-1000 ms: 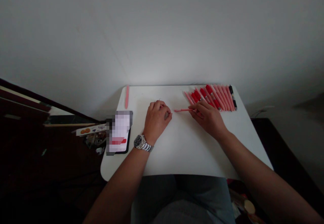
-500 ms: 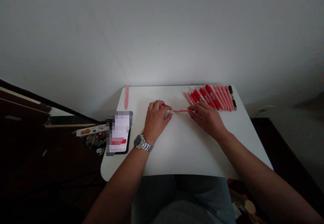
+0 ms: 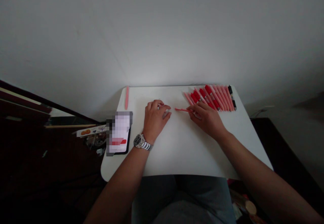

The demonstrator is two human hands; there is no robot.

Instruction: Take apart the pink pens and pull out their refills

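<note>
My right hand [image 3: 206, 117] pinches a thin pink pen part [image 3: 182, 109] that points left across the small white table [image 3: 187, 149]. My left hand [image 3: 155, 119], with a metal watch on its wrist, rests on the table a short gap to the left of the part's tip; its fingers are curled round something small that I cannot make out. Behind my right hand lies a row of several pink and red pens [image 3: 210, 97], with a black pen [image 3: 232, 96] at its right end.
A single pink pen [image 3: 126, 97] lies at the table's far left corner. A phone [image 3: 119, 132] lies on the left edge. A white wall rises right behind the table. Dark floor clutter sits to the left, and my lap is under the near edge.
Half a second ago the pink part's tip met my left fingers. Now the two hands have drawn apart and a small gap shows between the tip and my left hand.
</note>
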